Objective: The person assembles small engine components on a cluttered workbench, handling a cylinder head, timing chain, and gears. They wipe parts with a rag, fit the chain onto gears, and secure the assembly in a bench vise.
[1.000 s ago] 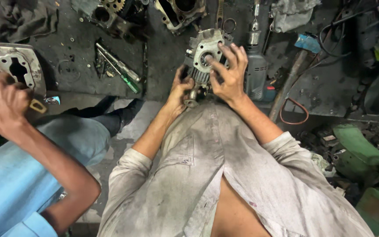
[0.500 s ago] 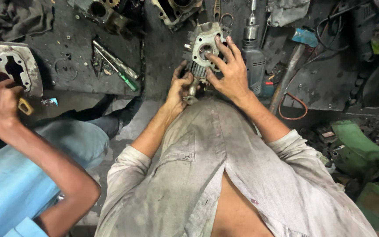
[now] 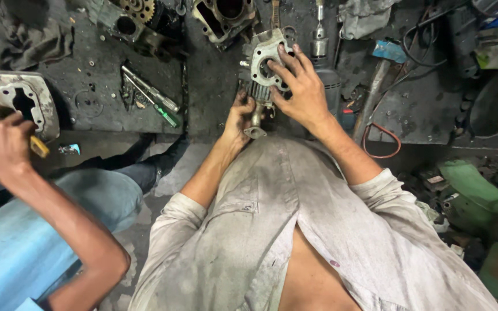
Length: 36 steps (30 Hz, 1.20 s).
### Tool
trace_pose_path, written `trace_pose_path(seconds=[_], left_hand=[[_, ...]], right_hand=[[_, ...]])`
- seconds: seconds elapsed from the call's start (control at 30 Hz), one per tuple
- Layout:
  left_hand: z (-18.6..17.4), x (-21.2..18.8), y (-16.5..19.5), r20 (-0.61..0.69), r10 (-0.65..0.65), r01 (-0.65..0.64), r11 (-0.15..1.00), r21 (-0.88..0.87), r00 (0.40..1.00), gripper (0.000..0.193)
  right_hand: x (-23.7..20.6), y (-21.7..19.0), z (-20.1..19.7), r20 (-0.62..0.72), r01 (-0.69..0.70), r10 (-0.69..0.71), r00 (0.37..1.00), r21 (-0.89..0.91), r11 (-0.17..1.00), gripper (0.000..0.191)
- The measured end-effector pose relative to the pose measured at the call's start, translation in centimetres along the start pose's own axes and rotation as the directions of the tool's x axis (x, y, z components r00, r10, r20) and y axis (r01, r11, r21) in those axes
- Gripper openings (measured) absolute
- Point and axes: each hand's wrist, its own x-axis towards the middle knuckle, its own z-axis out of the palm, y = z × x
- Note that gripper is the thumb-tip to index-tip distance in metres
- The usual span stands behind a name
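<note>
Both hands clamped on finned cylinder head [image 3: 263, 69] at 12 o'clock: right hand [image 3: 298, 86] spread over top, left hand [image 3: 238, 118] gripping its underside.

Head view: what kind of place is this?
Likely a small engine repair workshop: grimy floor strewn with engine casings, screwdrivers, and the left hand and right hand holding a finned cylinder part.

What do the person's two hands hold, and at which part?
A grey finned engine cylinder: right hand over its top face, left hand at its lower end.
</note>
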Motion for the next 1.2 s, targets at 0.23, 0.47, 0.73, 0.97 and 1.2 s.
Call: trace_pose_path(seconds=[0.23, 0.47, 0.73, 0.97, 1.2], left_hand=[[2.8, -1.7, 0.3, -0.079, -0.001, 0.007, 0.998, 0.066, 0.997, 0.057], [2.0, -0.5, 1.1, -0.106, 0.038, -0.019, 0.985, 0.174, 0.994, 0.055], [5.5, 4.6, 0.1, -0.122, 0.036, -0.024, 0.995, 0.097, 0.992, 0.055], [7.4, 6.5, 1.0, -0.18, 0.009, 0.013, 0.992, 0.122, 0.984, 0.047], [7.7, 8.5, 0.5, -0.17, -0.002, 0.014, 0.998, 0.068, 0.985, 0.048]], right_hand=[[0.7, -0.1, -2.7, 0.114, 0.012, -0.014, 0.993, 0.018, 1.0, 0.045], [1.0, -0.9, -3.6, 0.147, -0.075, 0.078, 0.986, -0.027, 0.997, 0.036], [3.3, 1.0, -3.4, 0.02, -0.046, 0.047, 0.999, -0.065, 0.997, 0.046], [6.3, 4.1, -5.7, 0.17, -0.052, 0.067, 0.983, -0.09, 0.995, 0.047], [5.8, 6.0, -2.6, -0.108, -0.017, 0.007, 0.994, -0.098, 0.995, 0.025]])
